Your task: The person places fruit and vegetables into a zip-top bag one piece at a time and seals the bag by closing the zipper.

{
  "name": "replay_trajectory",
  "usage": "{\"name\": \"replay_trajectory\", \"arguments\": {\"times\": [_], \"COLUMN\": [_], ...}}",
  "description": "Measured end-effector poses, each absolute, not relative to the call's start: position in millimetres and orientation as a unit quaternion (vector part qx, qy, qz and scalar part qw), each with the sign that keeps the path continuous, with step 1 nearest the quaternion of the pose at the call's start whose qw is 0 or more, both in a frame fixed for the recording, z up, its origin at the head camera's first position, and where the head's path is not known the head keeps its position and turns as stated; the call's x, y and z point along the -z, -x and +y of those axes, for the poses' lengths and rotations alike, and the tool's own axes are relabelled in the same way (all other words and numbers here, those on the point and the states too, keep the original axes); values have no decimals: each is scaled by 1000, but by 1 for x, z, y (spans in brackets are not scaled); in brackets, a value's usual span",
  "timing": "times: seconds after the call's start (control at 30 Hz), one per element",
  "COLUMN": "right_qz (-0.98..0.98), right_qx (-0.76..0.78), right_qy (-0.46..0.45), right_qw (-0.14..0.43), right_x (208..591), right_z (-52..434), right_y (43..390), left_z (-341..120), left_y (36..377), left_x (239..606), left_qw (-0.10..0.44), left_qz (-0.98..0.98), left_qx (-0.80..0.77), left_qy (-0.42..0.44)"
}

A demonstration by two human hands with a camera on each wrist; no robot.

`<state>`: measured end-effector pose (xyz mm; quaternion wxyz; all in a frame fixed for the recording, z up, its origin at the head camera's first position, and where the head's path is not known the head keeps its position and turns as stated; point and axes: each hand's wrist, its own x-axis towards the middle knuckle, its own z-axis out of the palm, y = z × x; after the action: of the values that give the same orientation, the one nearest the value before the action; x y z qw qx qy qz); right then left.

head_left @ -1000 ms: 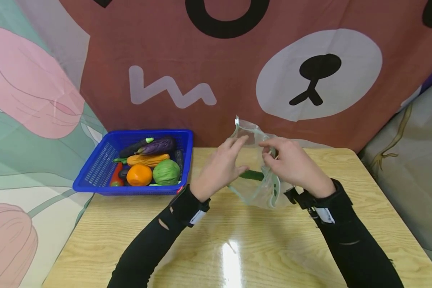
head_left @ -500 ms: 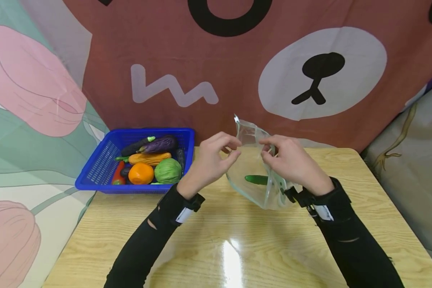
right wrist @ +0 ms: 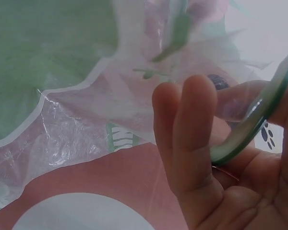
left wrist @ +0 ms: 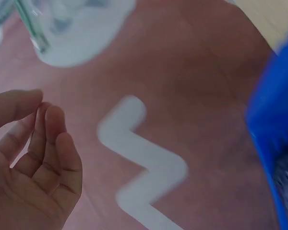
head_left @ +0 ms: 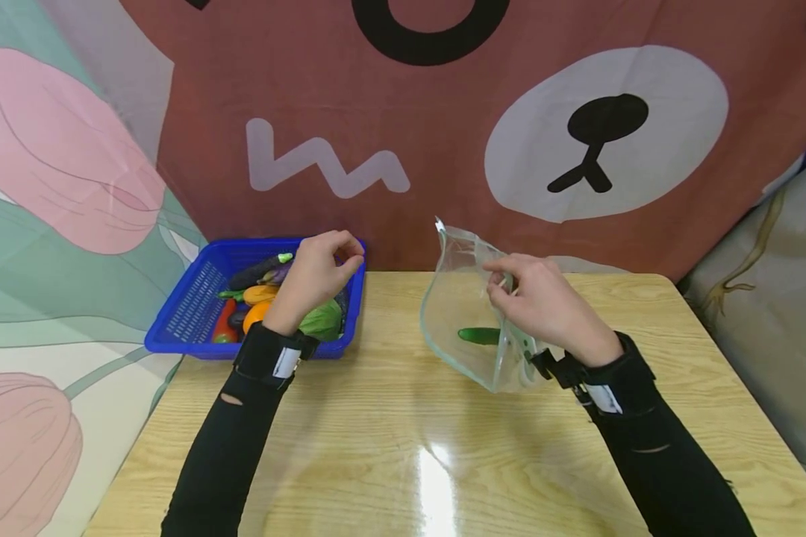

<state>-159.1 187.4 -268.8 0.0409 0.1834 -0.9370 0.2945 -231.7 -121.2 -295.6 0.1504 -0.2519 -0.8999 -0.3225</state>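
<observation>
My right hand (head_left: pixel 544 302) pinches the edge of a clear zip bag (head_left: pixel 466 302) with green trim, its mouth spread toward the left. In the right wrist view, bent fingers and thumb hold the bag's green-edged rim (right wrist: pixel 249 129). Inside the bag, low down, lies a green cucumber (head_left: pixel 479 335). Over the right side of the blue basket (head_left: pixel 175 348) is my left hand (head_left: pixel 316 280), loosely curled with nothing in it. The left wrist view has that hand (left wrist: pixel 38 158) with thumb and fingertips close together, the basket wall (left wrist: pixel 273 96) at right.
In the basket are a green cabbage (head_left: pixel 322 321), an orange (head_left: pixel 257 315), a yellow vegetable (head_left: pixel 260 294), dark eggplants (head_left: pixel 258 272) and a red vegetable (head_left: pixel 225 324). The wooden table (head_left: pixel 376 447) meets a printed cloth (head_left: pixel 403 127) behind it.
My left hand has left the bag's opening and moved left to above the basket. The bag's mouth has widened, and my right hand has kept its hold nearly in place.
</observation>
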Motion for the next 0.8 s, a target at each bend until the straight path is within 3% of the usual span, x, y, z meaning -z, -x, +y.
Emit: {"name": "replay_trajectory", "arguments": {"times": [0.53, 0.8], "right_qz": [-938, -938], "right_qx": [-289, -289], "right_qy": [-186, -186], "right_qw": [40, 45], "right_x": [270, 273], "right_z": [193, 193], "right_y": [157, 155], "left_z": [-177, -186], "left_y": [280, 294], "left_x": [316, 317], "left_qw": [75, -56], "left_qz": [-954, -980], "left_qx": [237, 138], "left_qy": [167, 131]}}
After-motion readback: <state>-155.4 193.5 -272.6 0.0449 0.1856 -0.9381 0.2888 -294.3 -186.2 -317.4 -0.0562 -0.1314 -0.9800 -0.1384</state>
